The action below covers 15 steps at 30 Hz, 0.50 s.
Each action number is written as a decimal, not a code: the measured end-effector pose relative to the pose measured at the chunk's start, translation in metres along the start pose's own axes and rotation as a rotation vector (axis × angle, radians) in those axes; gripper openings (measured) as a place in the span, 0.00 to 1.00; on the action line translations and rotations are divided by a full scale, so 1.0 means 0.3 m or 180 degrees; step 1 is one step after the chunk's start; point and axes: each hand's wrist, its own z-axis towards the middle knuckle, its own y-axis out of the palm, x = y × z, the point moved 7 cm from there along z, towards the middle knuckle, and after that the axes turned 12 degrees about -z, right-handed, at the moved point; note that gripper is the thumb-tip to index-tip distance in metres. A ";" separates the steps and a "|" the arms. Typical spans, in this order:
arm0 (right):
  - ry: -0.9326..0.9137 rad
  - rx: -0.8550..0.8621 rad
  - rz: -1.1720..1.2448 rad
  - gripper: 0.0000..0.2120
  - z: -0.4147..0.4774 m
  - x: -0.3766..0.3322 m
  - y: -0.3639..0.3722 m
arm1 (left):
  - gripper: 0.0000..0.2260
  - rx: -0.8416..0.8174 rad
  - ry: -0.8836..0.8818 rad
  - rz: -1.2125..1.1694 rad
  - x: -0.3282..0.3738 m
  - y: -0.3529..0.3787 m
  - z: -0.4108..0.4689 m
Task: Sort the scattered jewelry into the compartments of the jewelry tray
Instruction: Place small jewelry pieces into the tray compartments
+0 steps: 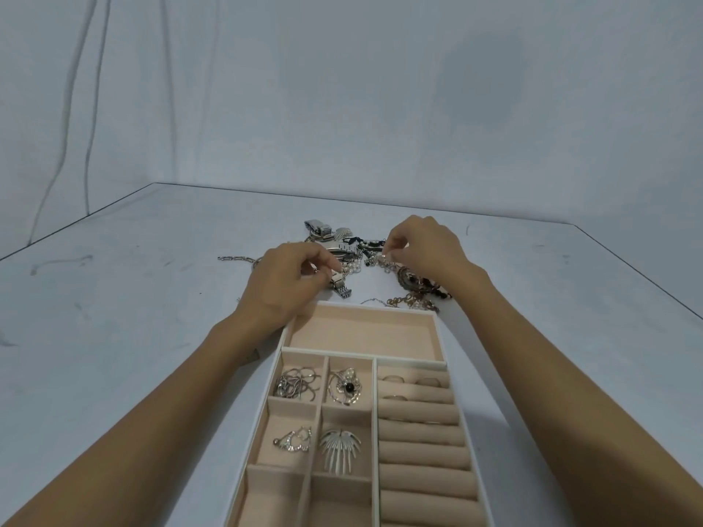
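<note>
Our left hand (289, 283) and right hand (422, 249) work in the jewelry pile (412, 298) on the counter (152, 298), just beyond the jewelry tray's (440, 336) far rim. Each seems to pinch one end of a pearl strand (353, 265), which runs crosswise between them. The tray's wide far compartment lies just nearward of both hands.

One left hand (281, 287), one right hand (424, 251), one jewelry tray (441, 338) holding four jewelry pieces (339, 448) in four small compartments and at least three rings (428, 382), and one tangled jewelry heap (355, 260).
</note>
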 end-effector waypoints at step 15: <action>0.0439 -0.0059 0.0446 0.08 -0.004 0.104 0.004 | 0.12 -0.0963 0.0332 0.1665 0.110 0.233 0.201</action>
